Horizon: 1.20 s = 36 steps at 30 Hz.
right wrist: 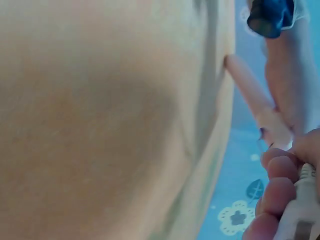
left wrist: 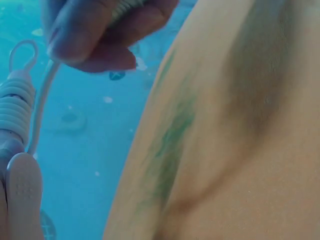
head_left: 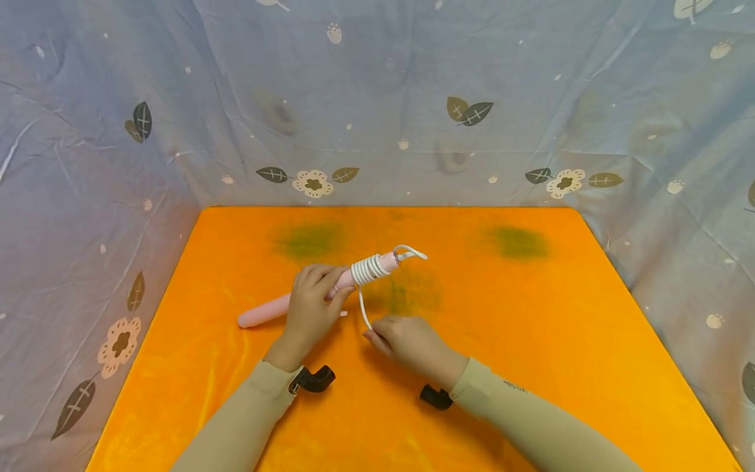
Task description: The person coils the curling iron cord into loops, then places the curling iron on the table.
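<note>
A pink curling iron [head_left: 265,311] slants above the orange table, its barrel toward the left. My left hand [head_left: 311,303] grips it around the middle. White cord [head_left: 369,269] is wound in several turns about the handle, with a small loop standing out past the handle's end. From the coils a free length runs down to my right hand [head_left: 417,347], which pinches it. In the right wrist view, the curled fingers of that hand also hold a white plug [right wrist: 299,212]. A pale thumb lever [left wrist: 24,195] shows beside the coils in the left wrist view.
The orange-covered table [head_left: 560,341] has dark greenish patches toward its back. A floral grey-blue curtain [head_left: 407,78] encloses it at the back and both sides. Black wrist-worn pieces [head_left: 318,379] sit at both cuffs, low over the cloth.
</note>
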Available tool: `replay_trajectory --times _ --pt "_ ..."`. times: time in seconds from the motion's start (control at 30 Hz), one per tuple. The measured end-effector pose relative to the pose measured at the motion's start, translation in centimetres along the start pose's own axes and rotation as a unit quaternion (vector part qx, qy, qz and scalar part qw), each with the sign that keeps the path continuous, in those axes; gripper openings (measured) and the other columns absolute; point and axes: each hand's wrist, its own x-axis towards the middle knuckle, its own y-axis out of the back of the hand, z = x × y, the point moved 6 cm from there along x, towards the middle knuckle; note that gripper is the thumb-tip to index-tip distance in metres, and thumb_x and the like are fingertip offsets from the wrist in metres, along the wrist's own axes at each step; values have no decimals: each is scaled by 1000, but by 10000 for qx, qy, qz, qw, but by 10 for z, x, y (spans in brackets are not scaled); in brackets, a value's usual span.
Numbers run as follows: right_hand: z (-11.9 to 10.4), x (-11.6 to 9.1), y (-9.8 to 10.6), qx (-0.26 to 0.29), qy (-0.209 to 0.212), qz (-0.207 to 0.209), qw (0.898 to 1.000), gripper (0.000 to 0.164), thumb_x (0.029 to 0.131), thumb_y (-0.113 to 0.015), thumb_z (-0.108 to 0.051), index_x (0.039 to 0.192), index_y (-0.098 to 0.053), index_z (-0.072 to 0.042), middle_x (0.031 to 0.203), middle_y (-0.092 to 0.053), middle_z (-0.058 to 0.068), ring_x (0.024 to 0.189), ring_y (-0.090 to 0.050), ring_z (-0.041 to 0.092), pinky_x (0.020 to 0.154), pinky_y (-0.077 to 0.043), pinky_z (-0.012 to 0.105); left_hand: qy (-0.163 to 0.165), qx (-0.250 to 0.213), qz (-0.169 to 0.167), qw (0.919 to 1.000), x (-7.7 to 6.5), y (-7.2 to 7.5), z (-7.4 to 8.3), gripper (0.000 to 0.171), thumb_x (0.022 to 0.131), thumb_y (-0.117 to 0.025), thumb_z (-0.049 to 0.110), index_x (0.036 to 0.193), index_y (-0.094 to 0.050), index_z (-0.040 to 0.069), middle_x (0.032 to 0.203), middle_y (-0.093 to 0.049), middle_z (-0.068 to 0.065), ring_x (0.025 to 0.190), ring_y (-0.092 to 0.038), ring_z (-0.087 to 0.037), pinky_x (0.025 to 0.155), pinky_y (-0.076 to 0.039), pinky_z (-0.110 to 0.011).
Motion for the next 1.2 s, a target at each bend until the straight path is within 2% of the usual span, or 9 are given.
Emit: replay_trajectory --times 0.17,0.4,0.57,0.73,0.83,1.07,1.2 --pt "-10 1 11 97 192 87 9997 21 93 -63 -17 74 -53 -16 63 -44 -8 51 -36 2 46 -33 16 36 149 -96 9998 -1 -2 -3 38 81 -79 23 114 -70 4 103 -65 -11 97 -54 -31 88 -41 -46" --pt "-21 2 25 108 321 109 9994 11 92 -63 -17 84 -60 -12 68 -49 -7 54 -36 1 47 -32 14 -34 348 -244 9991 -3 -6 -6 36 81 -80 23 111 -71 4 101 -64 -11 96 -55 -33 86 -42 -47" --pt "-20 5 32 118 418 207 9988 6 87 -65 -12 88 -61 -9 72 -52 -5 56 -41 2 48 -36 15 -80 496 -331 9982 -5 -10 -8 37 81 -79 24 111 -71 4 101 -65 -10 95 -56 -32 84 -43 -46" --pt "-19 10 45 -422 817 493 9945 10 81 -71 -9 87 -62 -8 72 -52 -2 56 -43 6 50 -39 19 -75 522 -462 9975 -6 -12 -9 36 81 -80 23 111 -71 4 102 -65 -9 96 -55 -30 85 -43 -46" --pt "-16 16 56 -762 1071 597 9895 12 81 -74 -11 87 -64 -9 72 -52 -2 59 -46 8 52 -42 20 -61 507 -618 9968 -7 -15 -10 36 80 -80 22 112 -71 5 102 -65 -8 97 -55 -29 84 -43 -46" --pt "-6 32 80 -1009 1269 375 9861 16 84 -77 -19 87 -64 -10 80 -60 -1 69 -54 14 69 -48 28 -252 556 -940 9937 -14 -19 -8 37 80 -81 21 113 -71 7 104 -65 -6 98 -55 -28 83 -42 -44" --pt "-4 39 88 -1100 1419 265 9834 18 84 -78 -22 88 -66 -10 81 -61 1 67 -53 14 66 -47 27 -457 474 -1101 9917 -16 -20 -1 36 81 -80 20 113 -71 6 105 -65 -7 98 -56 -28 82 -43 -43"
